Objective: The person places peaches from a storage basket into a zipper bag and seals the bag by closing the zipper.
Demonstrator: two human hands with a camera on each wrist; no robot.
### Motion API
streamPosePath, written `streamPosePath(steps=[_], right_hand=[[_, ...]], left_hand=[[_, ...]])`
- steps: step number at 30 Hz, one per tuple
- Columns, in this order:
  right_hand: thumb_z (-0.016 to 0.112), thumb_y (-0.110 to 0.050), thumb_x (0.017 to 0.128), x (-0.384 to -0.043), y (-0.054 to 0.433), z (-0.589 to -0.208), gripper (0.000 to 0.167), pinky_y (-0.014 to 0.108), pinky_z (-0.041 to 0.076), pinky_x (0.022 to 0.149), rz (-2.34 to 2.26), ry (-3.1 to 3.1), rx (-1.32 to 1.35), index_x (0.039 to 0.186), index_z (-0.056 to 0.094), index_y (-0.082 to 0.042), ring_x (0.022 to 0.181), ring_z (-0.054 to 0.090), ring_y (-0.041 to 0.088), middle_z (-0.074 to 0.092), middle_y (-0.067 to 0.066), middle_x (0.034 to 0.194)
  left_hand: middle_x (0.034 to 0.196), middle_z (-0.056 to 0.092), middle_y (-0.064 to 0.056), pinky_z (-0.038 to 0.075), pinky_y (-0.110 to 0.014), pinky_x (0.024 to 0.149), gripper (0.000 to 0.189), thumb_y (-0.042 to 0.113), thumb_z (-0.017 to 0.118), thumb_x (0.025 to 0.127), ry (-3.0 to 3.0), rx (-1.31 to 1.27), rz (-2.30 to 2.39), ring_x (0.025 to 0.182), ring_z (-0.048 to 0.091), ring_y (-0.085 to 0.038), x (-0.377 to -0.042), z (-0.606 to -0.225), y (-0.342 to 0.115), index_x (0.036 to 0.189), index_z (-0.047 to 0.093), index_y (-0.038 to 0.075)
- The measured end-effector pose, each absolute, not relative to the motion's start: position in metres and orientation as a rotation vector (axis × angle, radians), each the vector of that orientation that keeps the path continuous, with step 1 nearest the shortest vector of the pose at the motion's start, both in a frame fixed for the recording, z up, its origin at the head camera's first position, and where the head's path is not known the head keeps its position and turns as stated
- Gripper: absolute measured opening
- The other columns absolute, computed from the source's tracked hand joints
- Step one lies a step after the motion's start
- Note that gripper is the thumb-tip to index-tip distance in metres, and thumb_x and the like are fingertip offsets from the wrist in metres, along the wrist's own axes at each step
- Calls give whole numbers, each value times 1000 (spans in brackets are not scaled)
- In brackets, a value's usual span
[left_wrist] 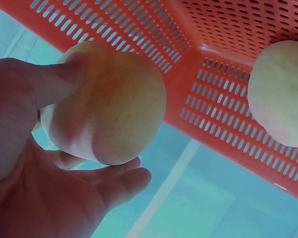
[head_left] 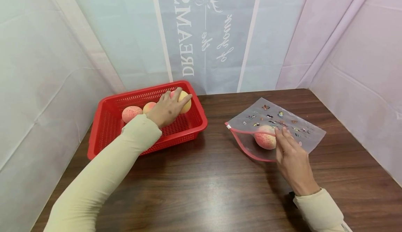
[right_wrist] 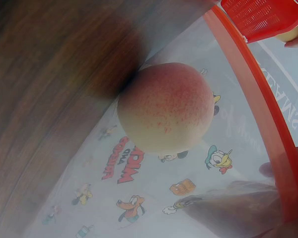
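Peach [left_wrist: 116,109] clamped in left hand's [head_left: 166,110] grip | Basket [head_left: 176,136] set at counter's [head_left: 201,190] far-left corner | Bag [head_left: 257,111] pinched by right hand [head_left: 292,158] near right edge

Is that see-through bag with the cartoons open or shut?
Open. The red edges of the zip bag are spread apart, and a peach shows inside.

In the head view, the left sleeve [head_left: 103,176] hides some of the basket [head_left: 201,122], the left hand [head_left: 168,110] part of one peach [head_left: 186,107], and the right hand [head_left: 293,160] part of the bag [head_left: 267,120]; the left wrist view's right edge crops another peach [left_wrist: 283,94].
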State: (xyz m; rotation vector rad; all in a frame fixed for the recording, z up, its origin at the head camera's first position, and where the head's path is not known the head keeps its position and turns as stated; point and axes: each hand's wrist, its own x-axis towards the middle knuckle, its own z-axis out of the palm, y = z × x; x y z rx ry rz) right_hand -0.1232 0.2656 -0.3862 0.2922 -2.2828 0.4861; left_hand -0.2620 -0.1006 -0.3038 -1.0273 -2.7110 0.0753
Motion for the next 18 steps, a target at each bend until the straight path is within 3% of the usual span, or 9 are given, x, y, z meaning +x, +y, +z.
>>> streamPosePath(steps=[18], right_hand=[[70,11,82,-123,265,-387,42,69,46,84,497,-2291,288,123,66,7,112,62,47,61,32,124]], left_hand=[[139,40,-28,50,-53,95,71,-4,73,82,-2609,-1128,74,107,54,-51,-244,-294,-88,145,43,9]])
